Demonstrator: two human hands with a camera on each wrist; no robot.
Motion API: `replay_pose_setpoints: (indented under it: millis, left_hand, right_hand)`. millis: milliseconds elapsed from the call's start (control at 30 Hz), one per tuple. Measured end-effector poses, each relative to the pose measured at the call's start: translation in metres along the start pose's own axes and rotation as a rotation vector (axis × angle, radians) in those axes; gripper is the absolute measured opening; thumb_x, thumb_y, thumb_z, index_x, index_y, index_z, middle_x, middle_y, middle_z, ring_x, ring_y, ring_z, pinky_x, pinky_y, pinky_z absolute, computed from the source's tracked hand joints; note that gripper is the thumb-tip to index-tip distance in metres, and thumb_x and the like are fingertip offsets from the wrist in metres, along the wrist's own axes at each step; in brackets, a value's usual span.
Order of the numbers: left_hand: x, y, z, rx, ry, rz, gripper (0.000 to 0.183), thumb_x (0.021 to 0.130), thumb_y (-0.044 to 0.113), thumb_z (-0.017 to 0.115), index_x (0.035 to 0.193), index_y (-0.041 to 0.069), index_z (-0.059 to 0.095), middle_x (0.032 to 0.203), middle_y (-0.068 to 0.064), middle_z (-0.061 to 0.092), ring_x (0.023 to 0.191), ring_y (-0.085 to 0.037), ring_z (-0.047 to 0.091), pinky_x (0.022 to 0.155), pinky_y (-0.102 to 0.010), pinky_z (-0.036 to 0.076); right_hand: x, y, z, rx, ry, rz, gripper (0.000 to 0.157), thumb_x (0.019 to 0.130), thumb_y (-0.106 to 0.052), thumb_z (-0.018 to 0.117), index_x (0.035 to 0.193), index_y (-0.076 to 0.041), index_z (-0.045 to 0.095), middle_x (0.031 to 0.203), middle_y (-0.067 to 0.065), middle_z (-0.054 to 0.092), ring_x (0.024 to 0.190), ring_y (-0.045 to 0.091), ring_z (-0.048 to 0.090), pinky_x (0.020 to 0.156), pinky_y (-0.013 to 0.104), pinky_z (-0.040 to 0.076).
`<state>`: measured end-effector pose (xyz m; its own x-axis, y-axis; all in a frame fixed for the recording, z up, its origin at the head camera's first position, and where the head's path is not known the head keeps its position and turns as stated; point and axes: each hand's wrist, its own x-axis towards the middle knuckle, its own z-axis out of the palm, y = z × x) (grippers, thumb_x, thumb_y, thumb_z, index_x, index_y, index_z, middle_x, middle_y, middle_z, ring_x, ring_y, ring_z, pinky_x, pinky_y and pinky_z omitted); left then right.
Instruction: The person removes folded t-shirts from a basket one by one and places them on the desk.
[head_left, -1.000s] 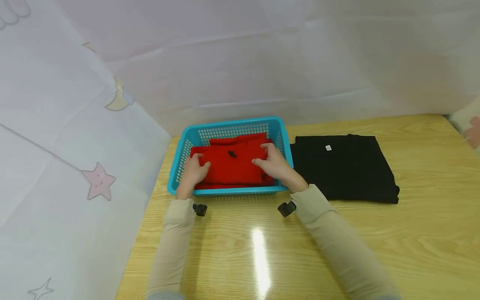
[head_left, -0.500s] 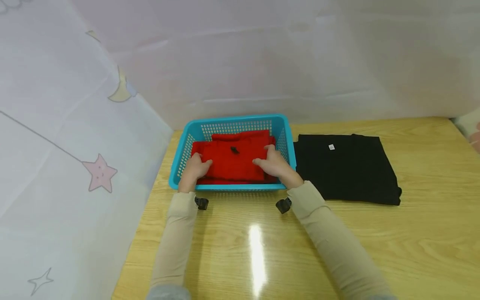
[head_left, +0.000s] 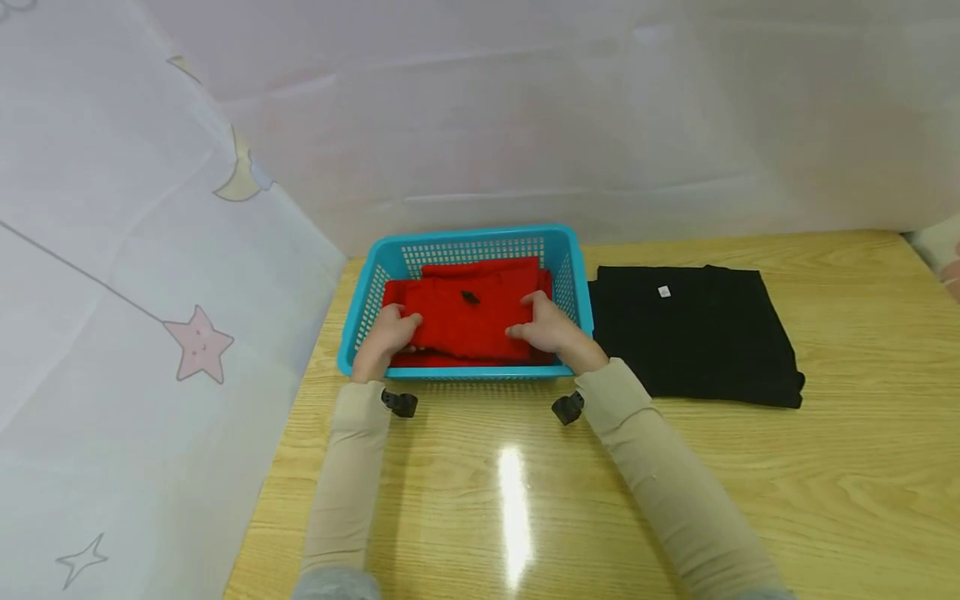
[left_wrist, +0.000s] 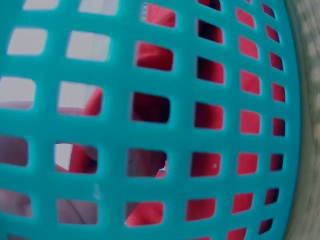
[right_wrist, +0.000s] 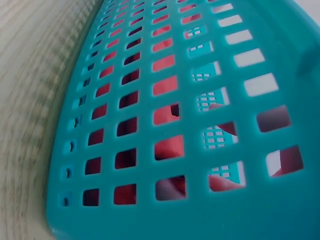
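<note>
A folded red shirt (head_left: 472, 321) with a dark label lies on more red cloth inside a blue plastic basket (head_left: 480, 374). My left hand (head_left: 384, 335) reaches over the basket's front and grips the shirt's left edge, thumb on top and fingertips showing beneath. At the opposite edge my right hand (head_left: 553, 327) holds the shirt, its thumb over the fabric and most fingers hidden. Through the mesh wall (left_wrist: 115, 120) in the left wrist view, red cloth and parts of a hand show. The right wrist view looks at the basket's perforated side (right_wrist: 145, 145), with red fabric behind it.
To the right of the basket lies a folded black garment (head_left: 693, 342) with a small white tag. Both rest on a wooden table (head_left: 457, 483). A pale sheet (head_left: 525, 125) hangs behind, and a printed one (head_left: 150, 375) stands on the left.
The left hand's fingers have worked under the shirt's left edge, and its front left corner has shifted up slightly. The right hand stays nearly still. The head view has moved slightly.
</note>
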<state>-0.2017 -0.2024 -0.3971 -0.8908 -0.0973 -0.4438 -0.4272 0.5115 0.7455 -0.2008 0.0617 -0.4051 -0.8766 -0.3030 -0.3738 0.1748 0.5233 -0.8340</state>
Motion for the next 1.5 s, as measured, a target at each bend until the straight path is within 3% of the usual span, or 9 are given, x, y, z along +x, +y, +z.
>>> replay_pose_setpoints:
  millis: [133,433,633,800,900,967,1133,1300,1500]
  left_hand:
    - [-0.0034,0.0021,-0.0007,-0.078,-0.025,-0.008,0.06,0.098,0.024,0.04,0.15,0.0,0.021,0.129,-0.021,0.049,0.059,-0.015,0.06,0.061,-0.023,0.052]
    - [-0.0037,0.0029,0.0016,-0.063,-0.052,-0.027,0.014,0.09,0.019,0.035,0.09,0.008,0.043,0.09,-0.012,0.053,0.053,-0.021,0.057,0.056,-0.028,0.05]
    - [0.001,0.002,0.0029,0.007,-0.04,0.024,0.023,0.079,0.005,0.036,0.063,0.018,0.027,0.063,0.002,0.023,0.058,-0.014,0.021,0.059,-0.026,0.028]
    - [-0.0023,0.0022,0.0041,0.014,-0.079,-0.007,0.005,0.083,0.01,0.038,0.086,0.008,0.042,0.08,-0.005,0.035,0.069,-0.02,0.031,0.068,-0.03,0.031]
    - [-0.0032,0.0029,0.0041,0.036,-0.095,-0.014,0.055,0.091,0.021,0.04,0.14,0.002,0.024,0.127,-0.014,0.04,0.104,-0.024,0.041,0.089,-0.034,0.037]
    - [-0.0021,0.0023,0.0043,0.038,-0.095,-0.012,0.075,0.096,0.027,0.042,0.153,0.007,-0.003,0.148,-0.016,0.028,0.122,-0.026,0.035,0.101,-0.036,0.035]
    - [0.0018,-0.0009,0.0043,0.016,-0.062,0.044,0.079,0.099,0.022,0.047,0.154,0.017,-0.01,0.144,-0.021,0.042,0.113,-0.03,0.046,0.093,-0.035,0.038]
    - [0.0016,-0.0031,0.0048,0.068,-0.058,0.132,0.062,0.099,0.017,0.047,0.154,0.021,0.019,0.153,-0.012,0.031,0.115,-0.028,0.041,0.09,-0.034,0.038]
    - [0.0002,-0.0012,0.0069,0.12,-0.091,0.155,0.04,0.1,0.021,0.043,0.139,0.019,0.049,0.138,-0.009,0.046,0.103,-0.023,0.045,0.081,-0.032,0.04]
  right_hand:
    - [-0.002,-0.0008,-0.0008,0.034,0.003,-0.005,0.067,0.092,-0.012,0.059,0.147,-0.001,0.021,0.152,0.021,0.029,0.131,0.036,0.036,0.109,0.051,0.037]
    - [-0.006,-0.0007,-0.0042,0.13,-0.031,-0.013,0.061,0.09,-0.007,0.052,0.146,-0.005,0.027,0.126,0.016,0.042,0.092,0.025,0.042,0.08,0.036,0.04]
    - [-0.0049,0.0006,-0.0039,0.12,-0.008,-0.024,0.051,0.093,-0.015,0.048,0.142,-0.005,0.037,0.122,0.016,0.047,0.093,0.023,0.044,0.081,0.036,0.042]
    - [-0.0019,0.0015,-0.0012,0.052,0.0,-0.045,0.046,0.095,-0.017,0.054,0.138,-0.003,0.042,0.141,0.018,0.041,0.114,0.029,0.044,0.095,0.042,0.044]
    - [-0.0011,0.0012,-0.0003,0.047,0.005,-0.062,0.045,0.095,-0.014,0.056,0.136,-0.003,0.042,0.139,0.018,0.041,0.115,0.031,0.044,0.095,0.043,0.044]
    - [-0.0014,0.0006,-0.0006,0.044,0.008,-0.071,0.045,0.094,-0.012,0.056,0.136,-0.003,0.042,0.14,0.018,0.041,0.115,0.031,0.043,0.094,0.042,0.045]
    - [-0.0008,0.0002,-0.0013,0.063,-0.004,-0.066,0.05,0.093,-0.01,0.055,0.139,-0.005,0.038,0.135,0.017,0.042,0.102,0.027,0.044,0.085,0.037,0.044]
    - [0.001,0.0013,-0.0024,0.125,-0.021,-0.055,0.055,0.092,-0.013,0.055,0.143,-0.008,0.034,0.129,0.015,0.043,0.095,0.024,0.044,0.081,0.034,0.043]
    - [-0.0002,-0.0005,-0.0056,0.201,-0.024,-0.03,0.057,0.09,-0.015,0.052,0.144,-0.009,0.034,0.136,0.013,0.04,0.108,0.027,0.043,0.085,0.035,0.042]
